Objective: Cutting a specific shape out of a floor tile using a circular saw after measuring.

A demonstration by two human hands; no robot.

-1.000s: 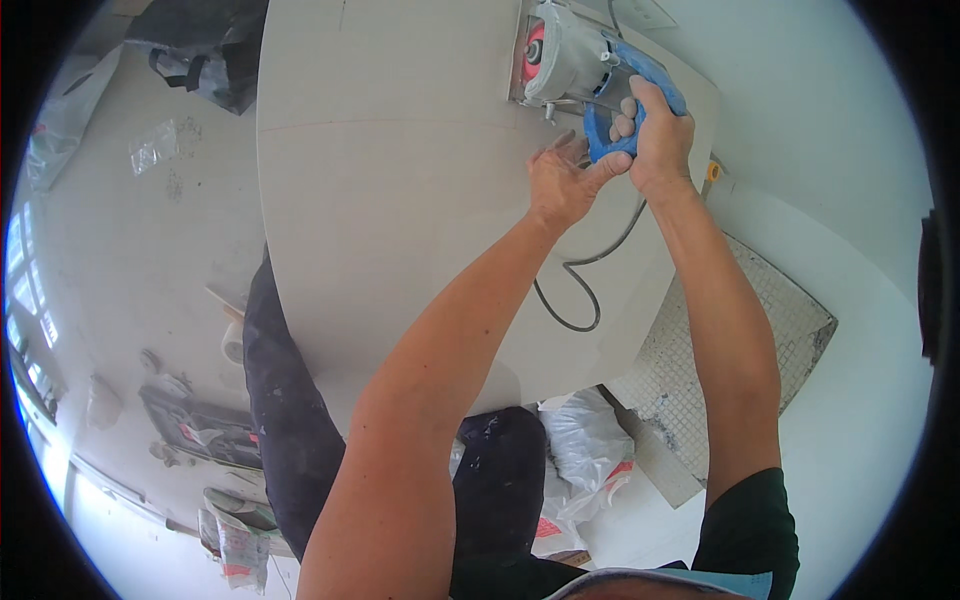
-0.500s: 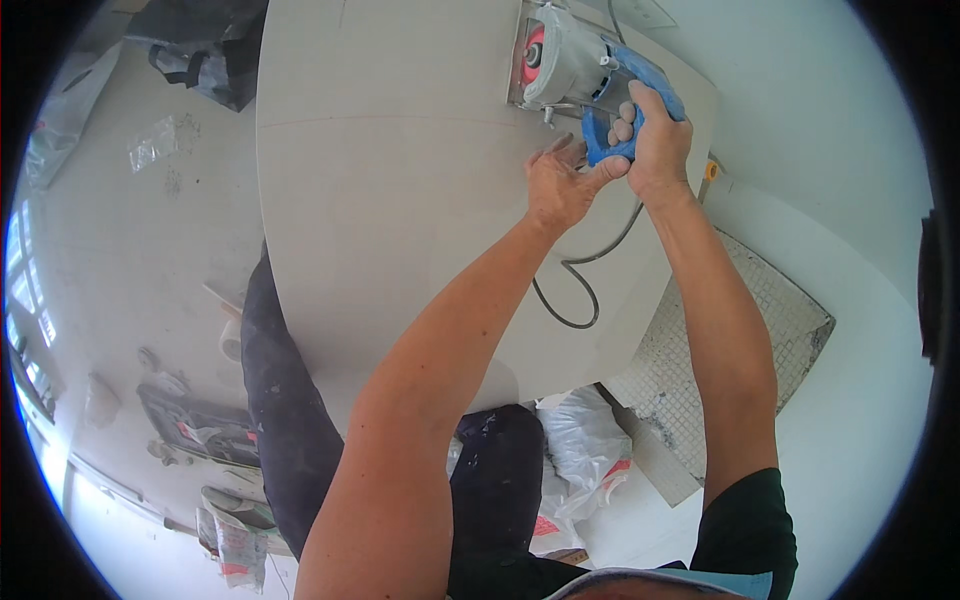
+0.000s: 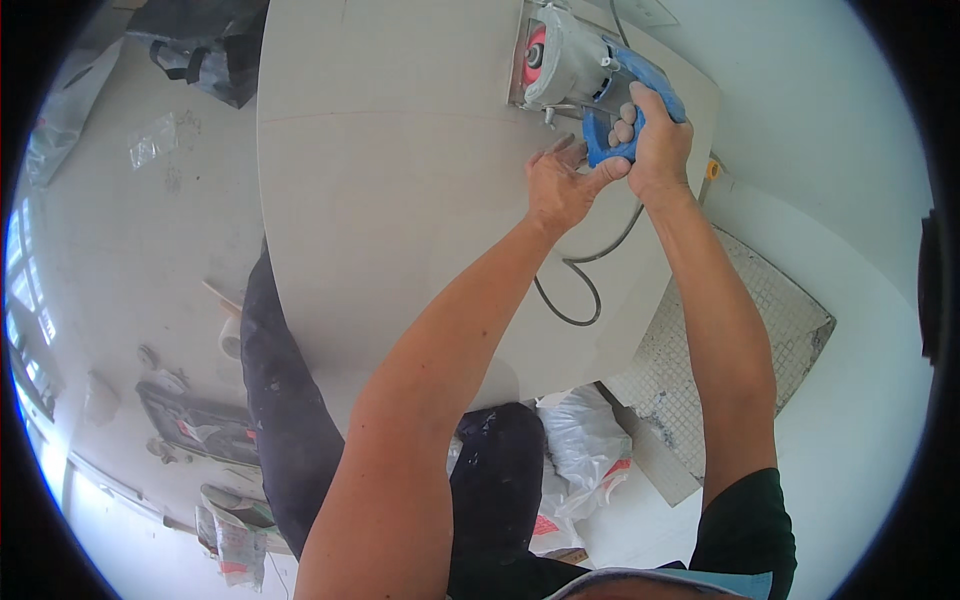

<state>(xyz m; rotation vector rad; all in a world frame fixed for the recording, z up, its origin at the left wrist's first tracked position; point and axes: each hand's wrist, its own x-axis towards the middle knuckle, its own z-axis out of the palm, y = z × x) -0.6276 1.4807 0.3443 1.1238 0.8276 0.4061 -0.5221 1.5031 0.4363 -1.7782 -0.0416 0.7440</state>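
A circular saw (image 3: 575, 70) with a grey body, a flat metal base and a blue handle rests on a large pale board (image 3: 400, 200), near its far right edge. A red round part shows at its left side. My right hand (image 3: 658, 145) is wrapped round the blue handle, fingers curled through its opening. Beside the handle's near end, my left hand (image 3: 562, 185) has its thumb spread against the blue plastic. Its fingers reach forward at the board's surface, dusty at the tips. A faint reddish line (image 3: 400, 116) crosses the board.
A dark power cord (image 3: 597, 300) loops over the board's right part. White plastic sacks (image 3: 585, 440) stand below the near edge, beside a small-tiled panel (image 3: 740, 350). On the left floor lie a black bag (image 3: 215, 50), a dark tool case (image 3: 195, 420) and loose items.
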